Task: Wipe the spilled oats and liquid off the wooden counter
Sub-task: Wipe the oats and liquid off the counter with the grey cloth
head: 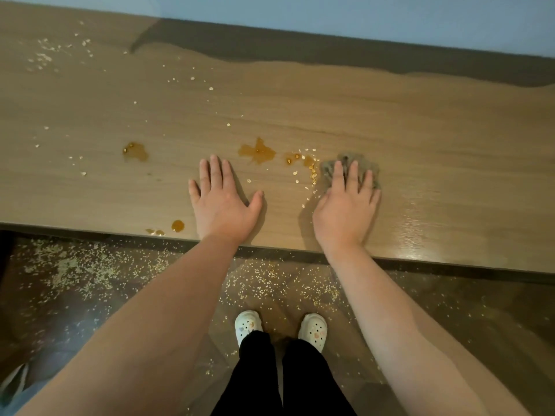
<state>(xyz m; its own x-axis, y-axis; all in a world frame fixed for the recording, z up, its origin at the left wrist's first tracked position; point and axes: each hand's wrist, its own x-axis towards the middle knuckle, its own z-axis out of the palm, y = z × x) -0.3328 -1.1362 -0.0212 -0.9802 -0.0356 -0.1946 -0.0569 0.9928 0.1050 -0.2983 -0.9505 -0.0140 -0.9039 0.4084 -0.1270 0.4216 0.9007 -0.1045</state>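
Note:
The wooden counter [420,139] runs across the view. Amber liquid lies on it in several puddles: one in the middle [258,151], one to the left [135,151] and drops by the front edge [177,226]. Oats [312,171] lie in a wet streak just left of a grey-brown cloth [365,165], and more oats [45,57] are scattered at the far left. My right hand [345,211] presses flat on the cloth with straight fingers. My left hand [222,202] rests flat on the bare wood below the middle puddle.
A pale wall [360,13] backs the counter, with a dark shadow band along it. Below the front edge, the dark floor [75,271] is strewn with many oats. My feet in white clogs [249,325] stand close to the counter.

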